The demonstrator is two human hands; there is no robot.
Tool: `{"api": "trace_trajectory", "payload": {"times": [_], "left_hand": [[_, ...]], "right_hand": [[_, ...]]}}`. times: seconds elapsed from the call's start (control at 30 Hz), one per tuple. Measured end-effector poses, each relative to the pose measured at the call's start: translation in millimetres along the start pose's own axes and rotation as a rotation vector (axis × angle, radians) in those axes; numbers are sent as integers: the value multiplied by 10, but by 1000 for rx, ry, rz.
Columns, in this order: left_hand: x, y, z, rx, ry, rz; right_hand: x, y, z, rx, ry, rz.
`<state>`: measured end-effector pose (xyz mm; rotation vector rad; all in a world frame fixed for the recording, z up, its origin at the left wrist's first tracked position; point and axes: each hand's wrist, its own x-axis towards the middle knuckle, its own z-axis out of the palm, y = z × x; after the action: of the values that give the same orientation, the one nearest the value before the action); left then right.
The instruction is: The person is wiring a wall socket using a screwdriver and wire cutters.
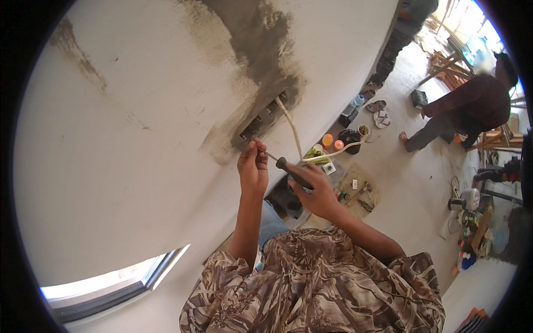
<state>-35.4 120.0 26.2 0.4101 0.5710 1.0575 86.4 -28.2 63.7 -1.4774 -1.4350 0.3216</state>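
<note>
My right hand (319,191) is wrapped round the dark handle of a screwdriver (294,173), its thin shaft slanting up and left. At the shaft's far end, the fingers of my left hand (254,166) are pinched together. What they hold there is too small to make out. Just above the left fingertips, a long dark electrical box (261,122) is set in the wall, ringed by grey plaster (258,61). From its upper end a thick white cable (291,125) loops down past my right hand and off to the right.
Below the wall, orange-lidded containers (327,140), a hammer (365,188) and pliers (365,206) lie on the floor. Sandals (376,106) are farther off. A person in a dark red top (472,100) bends at the right, near wooden benches. A window (111,286) opens at lower left.
</note>
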Motion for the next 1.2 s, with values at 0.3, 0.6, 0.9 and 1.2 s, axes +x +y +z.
{"api": "trace_trajectory", "payload": {"times": [0.3, 0.6, 0.9, 1.2], "left_hand": [[13, -10, -41, -22, -37, -32], [37, 21, -77, 9, -46, -14], [-241, -88, -41, 279, -110, -204], [-275, -85, 43, 222, -124, -118]], "right_hand": [[-105, -4, 47, 1890, -108, 1053], [-69, -5, 96, 1477, 4, 861], [-114, -53, 70, 462, -51, 337], [-238, 16, 35, 1824, -29, 1036]]}}
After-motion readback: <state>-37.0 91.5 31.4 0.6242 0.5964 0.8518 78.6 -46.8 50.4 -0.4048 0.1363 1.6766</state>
